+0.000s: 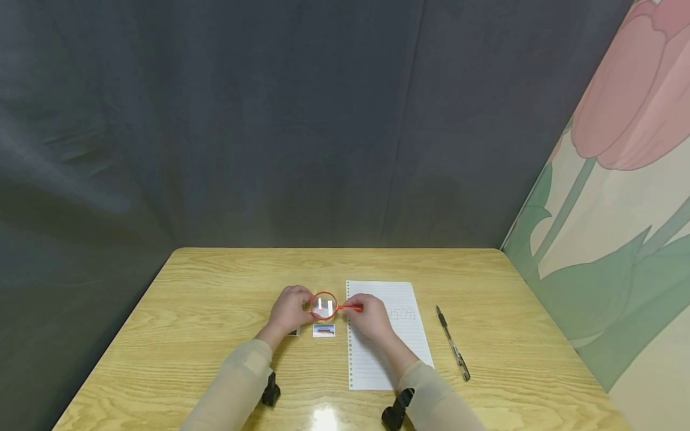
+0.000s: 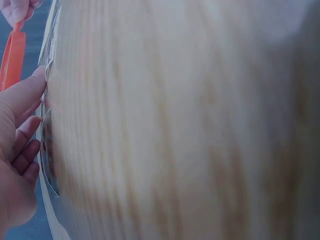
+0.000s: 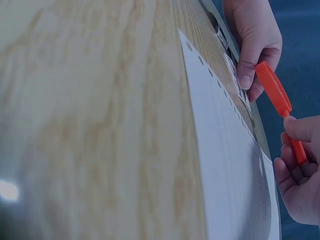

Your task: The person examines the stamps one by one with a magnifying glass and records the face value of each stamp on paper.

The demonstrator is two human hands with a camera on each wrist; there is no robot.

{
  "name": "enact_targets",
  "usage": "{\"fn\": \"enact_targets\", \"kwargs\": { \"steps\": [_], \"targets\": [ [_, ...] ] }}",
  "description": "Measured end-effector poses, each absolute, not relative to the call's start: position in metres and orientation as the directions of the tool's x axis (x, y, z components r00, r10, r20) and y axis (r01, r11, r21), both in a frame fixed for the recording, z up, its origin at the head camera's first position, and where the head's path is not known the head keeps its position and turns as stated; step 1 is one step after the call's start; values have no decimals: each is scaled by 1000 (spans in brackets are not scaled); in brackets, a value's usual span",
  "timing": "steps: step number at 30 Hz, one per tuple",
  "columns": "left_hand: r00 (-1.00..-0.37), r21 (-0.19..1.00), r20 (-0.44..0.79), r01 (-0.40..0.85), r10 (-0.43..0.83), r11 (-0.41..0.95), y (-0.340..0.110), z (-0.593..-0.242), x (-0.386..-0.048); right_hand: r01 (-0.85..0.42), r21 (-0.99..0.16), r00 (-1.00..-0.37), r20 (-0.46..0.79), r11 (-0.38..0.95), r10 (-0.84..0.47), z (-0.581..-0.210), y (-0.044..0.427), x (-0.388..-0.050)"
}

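A red-orange magnifying glass [image 1: 324, 306] is in my right hand [image 1: 369, 315], thumb and fingers pinching its handle. Its round lens stands raised over the table and carries bright glare. Beside the lens is my left hand [image 1: 291, 309], its thumb and fingertips close to the rim. In the left wrist view, the left thumb touches or nearly touches a thin clear-edged piece [image 2: 54, 50]; whether it pinches anything is unclear. Just below the lens lies a small stamp-like picture card [image 1: 324, 330]. Another small dark-faced piece [image 1: 294, 332] shows partly under the left wrist.
A lined, punched sheet of paper [image 1: 377, 371] with handwriting lies under my right forearm. To its right is a black pen [image 1: 453, 342]. The wooden table [image 1: 215, 287] meets a dark curtain [image 1: 302, 149] behind; a flower-painted wall [image 1: 609, 251] stands at right.
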State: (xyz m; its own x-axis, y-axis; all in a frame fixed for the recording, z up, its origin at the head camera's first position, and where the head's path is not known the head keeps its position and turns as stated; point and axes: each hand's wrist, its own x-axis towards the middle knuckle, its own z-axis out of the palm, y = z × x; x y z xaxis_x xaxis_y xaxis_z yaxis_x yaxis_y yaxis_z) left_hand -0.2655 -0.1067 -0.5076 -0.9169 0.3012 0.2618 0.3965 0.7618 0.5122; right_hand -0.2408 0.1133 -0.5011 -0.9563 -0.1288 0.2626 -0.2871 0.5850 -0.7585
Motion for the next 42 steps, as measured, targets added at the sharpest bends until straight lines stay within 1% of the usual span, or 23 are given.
{"fn": "enact_targets", "kwargs": {
  "steps": [8, 14, 31, 38, 42],
  "targets": [
    [-913, 490, 270, 404, 306, 772, -107, -508, -265, -280, -744, -958, 258, 607, -126, -502, 112, -242],
    [-913, 507, 273, 405, 304, 761, -107, -507, -264, -274, -739, -959, 255, 615, -121, -503, 112, -243],
    [-916, 482, 248, 398, 314, 780, -107, -506, -265, -274, -732, -960, 243, 624, -137, -507, 113, -242],
    [-919, 486, 242, 393, 312, 781, -107, -506, -265, -231, -760, -972, 214, 607, -102, -504, 116, -241],
    [-923, 501, 226, 384, 311, 776, -108, -507, -264, -207, -775, -976, 206, 597, -71, -501, 125, -239]
  ]
}}
